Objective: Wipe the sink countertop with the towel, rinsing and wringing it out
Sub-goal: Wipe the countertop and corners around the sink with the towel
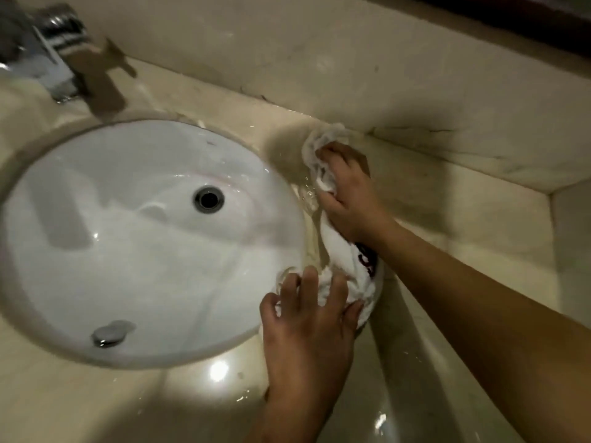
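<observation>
A bunched, wet white cloth towel (339,251) with dark lettering on one fold lies stretched along the beige stone countertop (463,219), just beside the right rim of the round white ceramic sink basin (128,235); the lettering is partly folded under and too blurred to read. The right hand (348,199) presses on the far end of the towel, its fingers curled into the cloth and gripping a wad of it near the backsplash; the fingertips are buried in the fabric and cannot be made out. The left hand (307,314) lies on the near end of the towel at the basin's rim, fingers spread and bent down into the cloth, holding it; how much fabric sits under the palm is hidden. A thin sheet of water shines on the countertop between the towel and the basin. Inside the basin are a dark round drain opening (208,199) and, toward the near side, a small chrome overflow cap (107,335). Beyond the basin's far left rim stands a chrome faucet (54,55), blurred and cut off by the frame edge. Both forearms run out of view at the lower right.
</observation>
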`<act>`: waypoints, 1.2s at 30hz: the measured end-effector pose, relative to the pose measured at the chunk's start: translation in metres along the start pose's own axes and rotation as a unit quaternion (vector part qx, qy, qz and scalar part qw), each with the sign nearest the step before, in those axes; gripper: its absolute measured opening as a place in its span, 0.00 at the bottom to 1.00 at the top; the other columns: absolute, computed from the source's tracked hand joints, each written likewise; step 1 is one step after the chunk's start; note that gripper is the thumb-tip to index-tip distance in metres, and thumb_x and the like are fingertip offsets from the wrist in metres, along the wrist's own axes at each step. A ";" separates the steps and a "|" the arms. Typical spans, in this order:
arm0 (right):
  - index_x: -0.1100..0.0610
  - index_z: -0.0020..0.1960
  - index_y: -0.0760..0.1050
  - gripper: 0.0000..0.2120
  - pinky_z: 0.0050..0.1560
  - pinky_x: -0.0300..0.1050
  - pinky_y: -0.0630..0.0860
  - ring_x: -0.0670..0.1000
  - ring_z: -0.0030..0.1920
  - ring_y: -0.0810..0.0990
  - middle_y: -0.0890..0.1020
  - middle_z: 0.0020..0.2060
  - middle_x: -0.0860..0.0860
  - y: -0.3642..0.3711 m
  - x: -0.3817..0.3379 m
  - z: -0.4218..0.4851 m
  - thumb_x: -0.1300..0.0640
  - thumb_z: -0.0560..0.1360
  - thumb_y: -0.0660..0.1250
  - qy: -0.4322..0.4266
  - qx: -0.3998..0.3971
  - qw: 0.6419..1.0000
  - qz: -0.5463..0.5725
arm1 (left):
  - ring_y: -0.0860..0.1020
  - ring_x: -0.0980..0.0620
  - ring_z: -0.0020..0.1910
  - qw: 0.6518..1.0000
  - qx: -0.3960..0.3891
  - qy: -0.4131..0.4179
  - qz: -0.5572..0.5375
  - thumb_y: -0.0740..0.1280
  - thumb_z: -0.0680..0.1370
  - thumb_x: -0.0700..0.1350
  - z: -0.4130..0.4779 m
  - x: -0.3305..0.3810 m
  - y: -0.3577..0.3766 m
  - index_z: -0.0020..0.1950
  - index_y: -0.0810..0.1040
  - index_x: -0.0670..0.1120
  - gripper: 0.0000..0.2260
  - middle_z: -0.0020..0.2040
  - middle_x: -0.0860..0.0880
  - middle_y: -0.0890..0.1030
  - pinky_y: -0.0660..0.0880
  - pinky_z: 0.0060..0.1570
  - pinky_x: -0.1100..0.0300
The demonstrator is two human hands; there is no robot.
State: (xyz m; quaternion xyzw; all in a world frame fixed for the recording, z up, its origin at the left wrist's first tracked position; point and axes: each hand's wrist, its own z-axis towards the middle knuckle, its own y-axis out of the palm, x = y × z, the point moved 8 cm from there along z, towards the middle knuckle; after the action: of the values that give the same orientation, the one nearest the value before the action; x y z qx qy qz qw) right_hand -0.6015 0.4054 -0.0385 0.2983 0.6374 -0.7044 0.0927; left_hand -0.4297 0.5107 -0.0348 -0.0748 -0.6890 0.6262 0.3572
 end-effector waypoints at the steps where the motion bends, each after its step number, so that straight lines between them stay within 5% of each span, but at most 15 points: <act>1: 0.59 0.76 0.67 0.28 0.76 0.52 0.59 0.58 0.76 0.59 0.67 0.76 0.58 0.007 -0.010 0.003 0.56 0.76 0.64 -0.011 0.000 1.000 -0.003 | 0.75 0.39 0.65 1.000 0.010 -0.012 -0.002 0.61 0.81 0.57 -0.004 -0.006 -0.003 0.66 0.79 0.52 0.17 0.64 0.45 0.77 0.71 0.53 0.44; 9: 0.57 0.69 0.73 0.24 0.66 0.46 0.64 0.57 0.66 0.66 0.71 0.67 0.56 0.014 -0.040 -0.008 0.62 0.73 0.63 -0.017 0.055 0.998 0.002 | 0.75 0.39 0.62 0.996 0.012 -0.084 -0.014 0.61 0.80 0.58 -0.028 -0.013 -0.007 0.63 0.81 0.51 0.18 0.61 0.44 0.76 0.73 0.51 0.44; 25: 0.59 0.74 0.70 0.27 0.67 0.57 0.62 0.68 0.66 0.66 0.69 0.68 0.67 -0.094 0.111 -0.129 0.57 0.75 0.58 0.202 0.231 0.943 -0.131 | 0.79 0.39 0.59 0.996 -0.058 0.068 -0.030 0.65 0.78 0.59 -0.022 0.065 0.028 0.61 0.81 0.54 0.16 0.61 0.44 0.82 0.72 0.56 0.43; 31: 0.62 0.76 0.68 0.28 0.69 0.58 0.68 0.67 0.69 0.69 0.67 0.72 0.66 -0.099 0.140 -0.125 0.55 0.76 0.57 0.191 0.188 0.962 -0.060 | 0.76 0.41 0.62 0.994 -0.055 0.088 -0.035 0.64 0.79 0.60 -0.012 0.092 0.039 0.62 0.79 0.54 0.16 0.62 0.46 0.81 0.67 0.61 0.42; 36: 0.60 0.76 0.68 0.29 0.74 0.55 0.64 0.66 0.71 0.65 0.65 0.74 0.65 -0.082 0.123 -0.081 0.56 0.75 0.57 0.128 0.099 0.984 -0.073 | 0.78 0.41 0.60 0.995 -0.010 0.103 -0.016 0.63 0.80 0.60 -0.011 0.092 0.039 0.62 0.79 0.54 0.16 0.62 0.46 0.81 0.70 0.58 0.43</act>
State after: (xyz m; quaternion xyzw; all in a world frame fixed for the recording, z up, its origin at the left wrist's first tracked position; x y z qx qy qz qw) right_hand -0.7178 0.5271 -0.0358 0.3461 0.5910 -0.7251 -0.0716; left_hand -0.5043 0.5782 -0.0347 -0.1309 -0.6561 0.6023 0.4355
